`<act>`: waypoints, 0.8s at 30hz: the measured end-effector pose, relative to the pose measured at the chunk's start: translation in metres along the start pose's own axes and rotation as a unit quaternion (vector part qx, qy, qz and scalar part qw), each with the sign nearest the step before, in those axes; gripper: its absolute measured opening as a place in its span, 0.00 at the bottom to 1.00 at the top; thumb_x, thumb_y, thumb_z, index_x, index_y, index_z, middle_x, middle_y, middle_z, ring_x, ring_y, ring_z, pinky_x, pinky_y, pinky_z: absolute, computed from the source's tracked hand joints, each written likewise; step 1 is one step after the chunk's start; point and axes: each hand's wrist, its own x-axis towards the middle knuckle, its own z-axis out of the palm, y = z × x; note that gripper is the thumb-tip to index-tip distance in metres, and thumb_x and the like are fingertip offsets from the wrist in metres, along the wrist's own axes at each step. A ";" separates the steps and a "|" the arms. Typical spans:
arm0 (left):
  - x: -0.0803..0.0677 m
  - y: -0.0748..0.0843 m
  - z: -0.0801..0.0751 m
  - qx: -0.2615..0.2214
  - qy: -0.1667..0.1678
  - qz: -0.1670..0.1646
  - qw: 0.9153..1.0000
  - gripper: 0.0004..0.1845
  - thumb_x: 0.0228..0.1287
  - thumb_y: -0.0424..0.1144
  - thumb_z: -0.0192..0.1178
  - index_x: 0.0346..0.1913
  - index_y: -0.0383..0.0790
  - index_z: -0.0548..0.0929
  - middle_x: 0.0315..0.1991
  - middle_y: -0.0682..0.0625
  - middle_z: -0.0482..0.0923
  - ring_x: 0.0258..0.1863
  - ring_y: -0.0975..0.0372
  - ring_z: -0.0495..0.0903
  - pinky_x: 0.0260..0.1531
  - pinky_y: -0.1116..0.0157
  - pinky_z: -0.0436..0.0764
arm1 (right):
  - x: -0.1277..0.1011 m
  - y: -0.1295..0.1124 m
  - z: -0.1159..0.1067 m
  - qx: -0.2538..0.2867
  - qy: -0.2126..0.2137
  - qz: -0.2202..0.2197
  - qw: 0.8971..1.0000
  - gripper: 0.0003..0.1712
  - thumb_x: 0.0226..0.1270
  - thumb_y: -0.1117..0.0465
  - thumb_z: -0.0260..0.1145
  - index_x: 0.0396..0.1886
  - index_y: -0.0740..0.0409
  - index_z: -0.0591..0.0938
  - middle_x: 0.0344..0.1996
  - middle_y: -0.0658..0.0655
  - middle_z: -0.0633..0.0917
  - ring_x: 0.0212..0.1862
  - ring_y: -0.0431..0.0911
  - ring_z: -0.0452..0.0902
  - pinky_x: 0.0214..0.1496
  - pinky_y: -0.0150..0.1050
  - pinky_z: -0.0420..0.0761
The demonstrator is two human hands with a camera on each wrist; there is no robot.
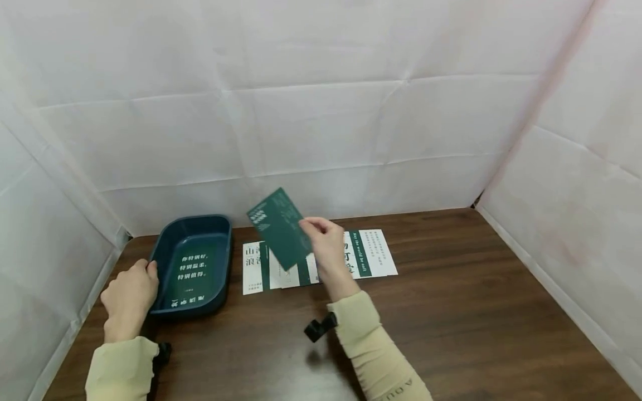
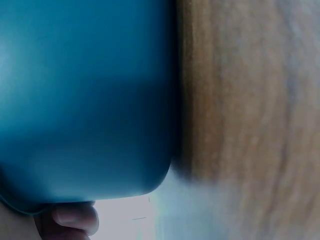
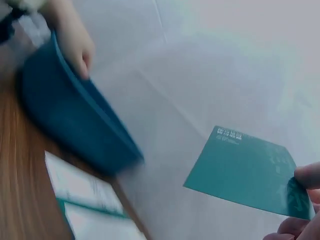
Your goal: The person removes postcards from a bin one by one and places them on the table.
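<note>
A dark blue tray stands at the left of the table, with green cards printed in white lying inside. My left hand grips its left rim; in the left wrist view the curled fingers show below the tray's wall. Between thumb and fingers, my right hand pinches a green card by one corner, raised and tilted above the table. In the right wrist view the same card shows small white print near its far corner. Beneath it lie white-and-green cards, partly hidden by that hand.
The brown wooden table carries the tray and the overlapping row of cards near its back edge. White sheeting hangs closely behind it and at both sides. A black strap piece sticks out from the right sleeve.
</note>
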 end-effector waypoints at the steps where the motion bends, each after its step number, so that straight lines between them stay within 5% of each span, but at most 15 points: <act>1: -0.002 -0.002 0.000 0.000 -0.003 -0.002 1.000 0.23 0.79 0.45 0.39 0.56 0.27 0.72 0.45 0.20 0.74 0.35 0.29 0.75 0.28 0.38 0.71 | 0.003 0.003 -0.012 -0.001 0.008 0.007 1.000 0.07 0.61 0.65 0.71 0.37 0.64 0.87 0.34 0.52 0.84 0.39 0.43 0.76 0.43 0.36 0.75; 8: -0.010 -0.015 -0.004 0.005 -0.007 -0.016 1.000 0.24 0.79 0.45 0.38 0.58 0.26 0.71 0.47 0.19 0.73 0.37 0.28 0.75 0.29 0.36 0.71 | 0.020 0.000 -0.085 0.023 0.061 0.057 0.996 0.08 0.63 0.64 0.70 0.39 0.65 0.86 0.30 0.50 0.84 0.26 0.39 0.79 0.30 0.33 0.80; 14: -0.008 -0.015 -0.008 0.005 -0.002 -0.011 1.000 0.24 0.79 0.45 0.38 0.56 0.26 0.72 0.45 0.19 0.73 0.34 0.29 0.75 0.27 0.37 0.70 | 0.033 -0.006 -0.138 -0.073 0.028 0.082 0.994 0.12 0.70 0.57 0.65 0.40 0.63 0.82 0.26 0.50 0.80 0.23 0.39 0.75 0.25 0.33 0.75; 19: -0.008 -0.013 -0.009 0.002 -0.002 -0.003 1.000 0.24 0.79 0.45 0.37 0.56 0.26 0.72 0.44 0.19 0.74 0.33 0.29 0.75 0.25 0.38 0.70 | 0.042 -0.001 -0.179 -0.176 -0.008 0.092 0.980 0.16 0.74 0.52 0.60 0.43 0.62 0.80 0.28 0.51 0.77 0.24 0.41 0.70 0.29 0.37 0.72; 24: -0.008 -0.014 -0.010 0.005 0.002 -0.002 1.000 0.24 0.79 0.45 0.37 0.55 0.26 0.72 0.42 0.20 0.74 0.31 0.30 0.75 0.24 0.39 0.70 | 0.048 0.010 -0.207 -0.208 -0.023 0.123 0.970 0.18 0.75 0.51 0.57 0.48 0.61 0.79 0.31 0.52 0.77 0.23 0.41 0.67 0.31 0.41 0.73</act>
